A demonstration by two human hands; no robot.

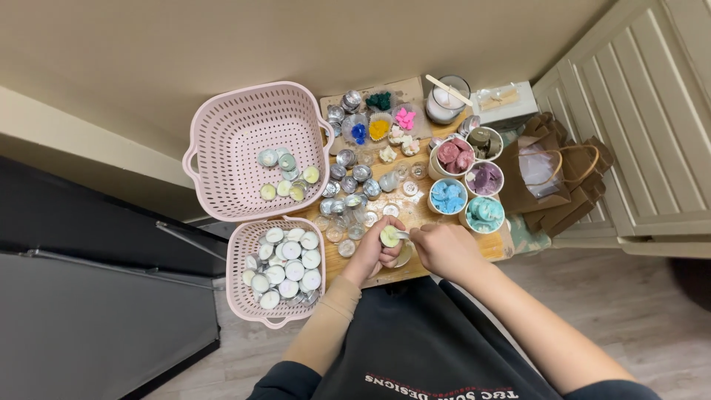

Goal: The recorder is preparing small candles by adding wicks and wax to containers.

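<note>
Our dark apron [415, 348] lies nearest; both forearms reach up from it over the bench [415, 215]. We note the left hand [374, 252] curled, pinching a pale green candle [389, 236] at its fingertips. The right hand [444, 248] is closed in a loose fist just beside the candle, seemingly touching it. A small basket [244, 252] of candles sits left of the hands.
</note>
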